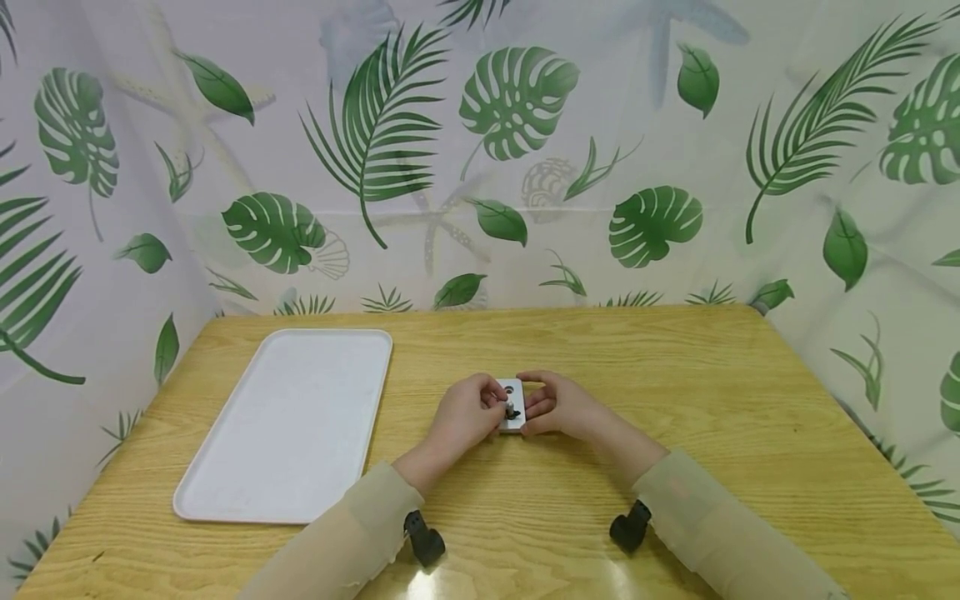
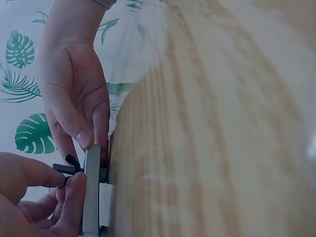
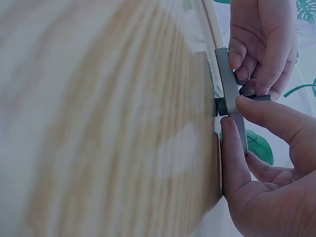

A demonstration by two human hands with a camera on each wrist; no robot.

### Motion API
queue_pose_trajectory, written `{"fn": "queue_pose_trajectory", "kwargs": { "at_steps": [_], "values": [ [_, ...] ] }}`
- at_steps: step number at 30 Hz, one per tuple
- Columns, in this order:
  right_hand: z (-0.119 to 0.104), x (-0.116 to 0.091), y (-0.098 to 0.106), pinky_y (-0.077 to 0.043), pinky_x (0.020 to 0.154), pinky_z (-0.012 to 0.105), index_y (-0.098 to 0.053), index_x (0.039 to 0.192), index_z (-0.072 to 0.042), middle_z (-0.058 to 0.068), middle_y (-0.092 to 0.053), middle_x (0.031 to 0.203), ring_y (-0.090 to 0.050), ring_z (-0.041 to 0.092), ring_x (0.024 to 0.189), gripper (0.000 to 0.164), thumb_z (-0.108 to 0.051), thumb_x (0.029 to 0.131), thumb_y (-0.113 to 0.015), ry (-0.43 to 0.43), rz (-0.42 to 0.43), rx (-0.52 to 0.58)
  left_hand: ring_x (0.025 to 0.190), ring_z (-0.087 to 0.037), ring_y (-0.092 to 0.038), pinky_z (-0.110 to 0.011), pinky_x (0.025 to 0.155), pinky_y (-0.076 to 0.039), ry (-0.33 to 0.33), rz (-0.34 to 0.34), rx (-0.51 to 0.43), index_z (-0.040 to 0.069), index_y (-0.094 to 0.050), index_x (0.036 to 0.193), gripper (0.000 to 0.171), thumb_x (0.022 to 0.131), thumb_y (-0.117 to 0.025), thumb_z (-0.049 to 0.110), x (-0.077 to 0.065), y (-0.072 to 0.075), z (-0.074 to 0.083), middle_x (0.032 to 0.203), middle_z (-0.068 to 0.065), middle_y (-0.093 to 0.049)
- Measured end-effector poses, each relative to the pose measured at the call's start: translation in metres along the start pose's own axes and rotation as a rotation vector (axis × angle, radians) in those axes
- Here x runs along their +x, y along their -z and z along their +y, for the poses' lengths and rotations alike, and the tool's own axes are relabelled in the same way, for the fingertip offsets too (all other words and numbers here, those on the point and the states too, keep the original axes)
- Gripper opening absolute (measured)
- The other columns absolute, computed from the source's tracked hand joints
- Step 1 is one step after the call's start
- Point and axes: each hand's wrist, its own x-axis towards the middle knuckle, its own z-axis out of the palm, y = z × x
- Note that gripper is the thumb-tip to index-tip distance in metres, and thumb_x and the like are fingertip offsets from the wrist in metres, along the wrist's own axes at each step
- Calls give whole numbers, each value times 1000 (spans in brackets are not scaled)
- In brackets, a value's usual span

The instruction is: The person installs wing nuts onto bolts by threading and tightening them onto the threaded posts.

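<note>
Between the hands, a small silvery metal plate [image 1: 516, 423] with a hole in it is held just above the table. A threaded bolt [image 2: 60, 168] passes through it, its head [image 3: 220, 106] on the table side. On the bolt sits a black wing nut [image 2: 72, 162], close against the plate. The left hand [image 1: 467, 410] pinches the wing nut with thumb and fingertips; part of the nut is hidden. My right hand [image 1: 558, 406] grips the plate's right edge between thumb and fingers.
A white rectangular tray [image 1: 292, 417] lies left of the hands on the wooden table [image 1: 675, 367]. Leaf-patterned cloth [image 1: 517, 183] hangs behind the table and along both sides. Each sleeve carries a black wrist device [image 1: 423, 540] below it.
</note>
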Motion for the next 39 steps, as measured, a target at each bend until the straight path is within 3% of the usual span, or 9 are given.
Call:
{"fn": "queue_pose_trajectory", "kwargs": {
  "at_steps": [6,14,33,39],
  "values": [
    [1,0,-1,-58,81,24,-37,161,2,20,-66,120,-67,15,97,85,6,88,-81,-4,5,-1,62,-11,-59,-22,60,-47,13,-12,-1,6,-71,105,8,97,-68,6,0,0,-1,87,-6,-70],
    [3,0,0,-60,83,26,-35,161,3,18,-65,119,-67,13,96,85,6,88,-79,10,-14,6,78,-12,-60,-23,67,-48,-16,-3,43,9,-71,103,21,94,-82,23,-1,0,-2,92,-5,-72],
    [0,0,0,-58,82,24,-35,161,4,21,-66,120,-67,14,97,86,6,88,-80,23,-5,-7,78,-12,-61,-24,69,-49,-34,-2,61,8,-73,107,12,95,-73,9,-1,1,-1,94,-7,-74],
    [0,-1,-1,-58,83,25,-35,161,3,21,-65,121,-68,17,99,86,5,88,-81,15,-3,-8,69,-10,-62,-22,65,-53,-25,-23,-12,3,-72,107,9,100,-69,6,-1,3,-2,94,-10,-73]
  ]
}}
